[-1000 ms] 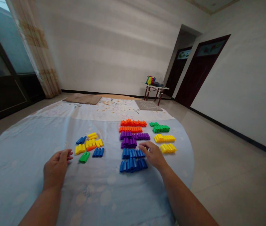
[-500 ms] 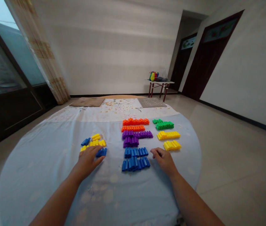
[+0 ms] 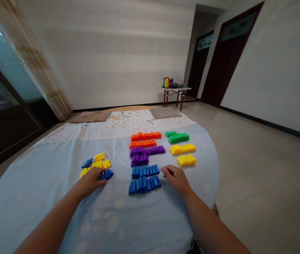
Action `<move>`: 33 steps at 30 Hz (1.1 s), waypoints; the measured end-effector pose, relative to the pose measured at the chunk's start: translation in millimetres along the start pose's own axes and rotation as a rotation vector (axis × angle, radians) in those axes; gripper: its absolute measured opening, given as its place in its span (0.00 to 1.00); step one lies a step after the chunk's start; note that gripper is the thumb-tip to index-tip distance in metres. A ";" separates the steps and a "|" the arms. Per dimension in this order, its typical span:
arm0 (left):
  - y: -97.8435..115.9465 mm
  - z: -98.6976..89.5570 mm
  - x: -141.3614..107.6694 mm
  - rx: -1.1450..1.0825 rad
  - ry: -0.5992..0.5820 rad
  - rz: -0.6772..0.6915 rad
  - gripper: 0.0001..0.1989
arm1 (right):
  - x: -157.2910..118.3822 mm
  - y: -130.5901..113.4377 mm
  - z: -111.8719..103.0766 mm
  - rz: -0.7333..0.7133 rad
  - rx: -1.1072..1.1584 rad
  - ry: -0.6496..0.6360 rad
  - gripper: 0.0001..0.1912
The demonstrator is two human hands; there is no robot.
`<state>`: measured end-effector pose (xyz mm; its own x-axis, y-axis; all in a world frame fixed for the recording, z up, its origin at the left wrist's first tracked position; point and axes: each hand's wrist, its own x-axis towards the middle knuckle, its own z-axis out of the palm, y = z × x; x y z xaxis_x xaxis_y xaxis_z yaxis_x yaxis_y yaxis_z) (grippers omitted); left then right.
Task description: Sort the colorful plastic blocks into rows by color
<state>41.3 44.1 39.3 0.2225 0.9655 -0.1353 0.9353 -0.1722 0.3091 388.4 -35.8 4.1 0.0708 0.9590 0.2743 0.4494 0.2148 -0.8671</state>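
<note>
My left hand (image 3: 93,180) is at the small left group, its fingers curved around the near end of some blue pieces (image 3: 107,174). Beside it lie yellow pieces (image 3: 101,164) and another blue piece (image 3: 87,163). My right hand (image 3: 175,178) rests with curled fingers just right of the blue rows (image 3: 146,171); whether something small is in the fingers is hidden. Beyond the blue rows are purple pieces (image 3: 139,159) and orange rows (image 3: 146,135). Green pieces (image 3: 178,137) and two yellow groups (image 3: 187,160) lie to the right.
The round table has a pale blue cloth (image 3: 123,218). Two flat mats, one brown (image 3: 90,116) and one greyish (image 3: 165,112), lie at its far edge. A small side table (image 3: 176,88) with a colourful bag (image 3: 168,82) stands by the wall.
The camera view has turned slightly, shifting the scene leftward. My left hand's fingers have drawn in closer around the blue pieces. My right hand stays beside the blue rows.
</note>
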 end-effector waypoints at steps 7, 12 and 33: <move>21.3 4.0 -14.7 -0.027 0.194 0.041 0.24 | -2.2 -1.3 2.0 -0.006 0.003 -0.013 0.17; 44.7 10.7 -27.2 -0.043 0.103 0.133 0.21 | -2.4 -2.6 2.2 0.010 0.000 -0.037 0.18; 103.8 -4.9 -17.0 -0.156 0.235 0.322 0.22 | 6.3 0.4 -4.5 0.085 0.081 0.230 0.21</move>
<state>133.3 10.8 78.2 0.4105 0.8886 0.2044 0.7714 -0.4580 0.4418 393.1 -30.5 7.4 0.3100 0.9090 0.2785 0.3615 0.1582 -0.9188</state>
